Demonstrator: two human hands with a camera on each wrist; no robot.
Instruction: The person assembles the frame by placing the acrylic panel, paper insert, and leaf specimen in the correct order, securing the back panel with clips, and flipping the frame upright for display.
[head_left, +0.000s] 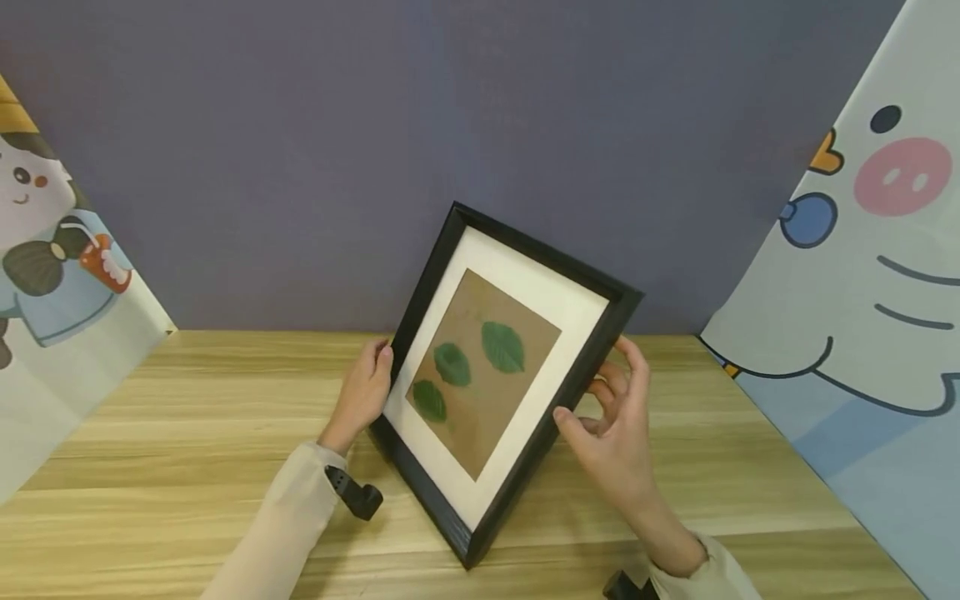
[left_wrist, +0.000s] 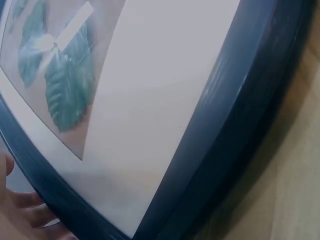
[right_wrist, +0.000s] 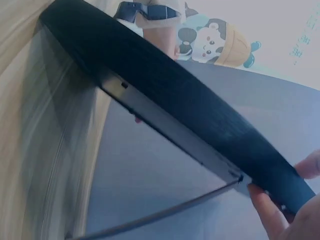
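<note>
A picture frame [head_left: 480, 392] with a black border and white mat stands tilted, one corner down by the table. Inside it three green leaves [head_left: 502, 347] lie on a brown backing. My left hand [head_left: 363, 392] grips the left border, its thumb along the edge and other fingers partly hidden. At the right border my right hand [head_left: 618, 433] holds on, thumb on the front side and fingers reaching behind. From the frame's back, a thin dark stand [right_wrist: 165, 214] juts out in the right wrist view. Light glares on the glass in the left wrist view.
The wooden table [head_left: 187, 433] spreads beneath, with a grey-blue wall [head_left: 300, 167] behind it. Cartoon-printed panels flank both sides, the left panel [head_left: 67, 358] and the right panel [head_left: 885, 333]. Small black devices sit at both wrists.
</note>
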